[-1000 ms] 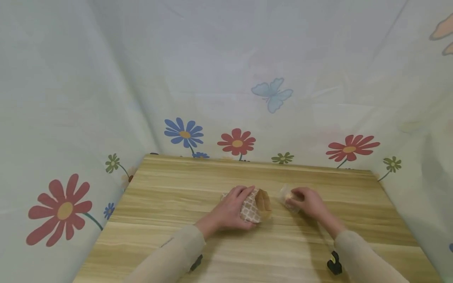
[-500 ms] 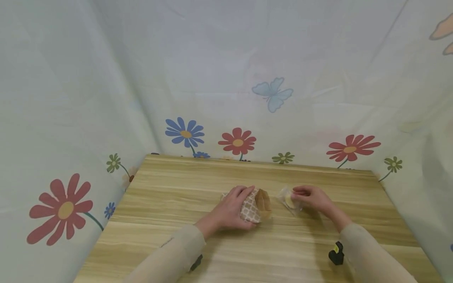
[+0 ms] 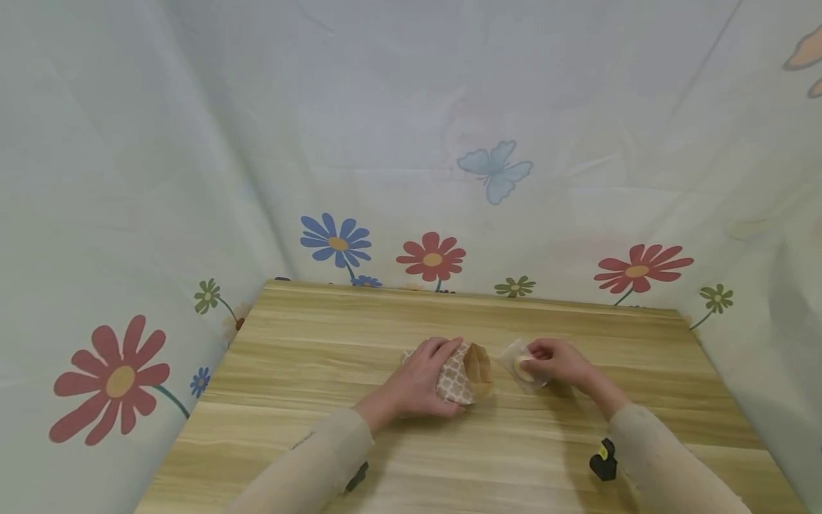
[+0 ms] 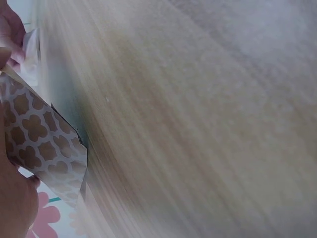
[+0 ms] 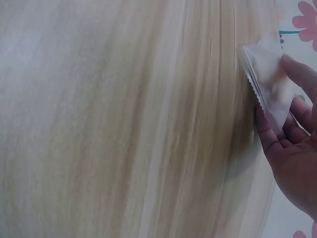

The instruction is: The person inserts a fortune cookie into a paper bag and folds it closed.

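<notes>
A wooden table (image 3: 308, 357) with pale streaked grain carries everything. On it, under the left hand (image 3: 417, 382), lies a patterned paper bag (image 3: 464, 373), its open mouth turned toward the right hand (image 3: 559, 363). Just beside the bag, at the right hand's fingertips, sits a clear packet (image 3: 523, 360), touching the tabletop

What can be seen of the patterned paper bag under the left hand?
The paper bag is small, brown kraft paper printed with a white lattice pattern outside and plain brown inside. It lies on its side on the wooden table, its open mouth facing the right hand. The left hand grips it from above, fingers curled over its top edge. Its closed end is hidden under that hand.
</notes>
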The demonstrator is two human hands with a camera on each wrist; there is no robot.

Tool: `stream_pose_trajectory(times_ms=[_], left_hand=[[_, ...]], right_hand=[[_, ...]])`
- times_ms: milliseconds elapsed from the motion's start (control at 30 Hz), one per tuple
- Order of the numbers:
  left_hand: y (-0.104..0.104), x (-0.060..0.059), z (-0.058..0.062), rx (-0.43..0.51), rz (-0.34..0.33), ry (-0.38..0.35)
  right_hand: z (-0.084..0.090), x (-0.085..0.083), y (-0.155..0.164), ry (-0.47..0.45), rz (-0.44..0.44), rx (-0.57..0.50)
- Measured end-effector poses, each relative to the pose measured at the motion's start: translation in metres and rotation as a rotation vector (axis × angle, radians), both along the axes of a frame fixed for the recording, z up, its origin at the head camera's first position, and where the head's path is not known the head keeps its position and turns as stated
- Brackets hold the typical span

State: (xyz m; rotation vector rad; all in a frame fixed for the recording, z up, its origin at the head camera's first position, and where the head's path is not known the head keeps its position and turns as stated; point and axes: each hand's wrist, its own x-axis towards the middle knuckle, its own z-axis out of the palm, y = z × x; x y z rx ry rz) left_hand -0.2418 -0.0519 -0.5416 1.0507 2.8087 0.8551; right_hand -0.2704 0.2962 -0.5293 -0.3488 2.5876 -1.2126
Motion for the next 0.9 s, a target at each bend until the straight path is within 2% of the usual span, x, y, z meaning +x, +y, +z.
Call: stream_pose_trajectory(times_ms=[100, 467, 667, 900], left_hand=[[0.001, 0.000, 0.000, 0.005, 0.000, 0.001], [0.004, 0.000, 0.002, 0.009, -0.003, 0.007], [0.004, -0.001, 0.001, 0.008, -0.003, -0.001], [0.004, -0.001, 0.002, 0.017, -0.002, -0.005]], right_hand=[[0.002, 0.001, -0.002, 0.019, 0.029, 0.002], [0.008, 0.004, -0.005, 0.003, 0.038, 0.021], [0.000, 0.005, -0.004, 0.000, 0.028, -0.044], [-0.004, 0.010, -0.008, -0.044, -0.030, -0.138]])
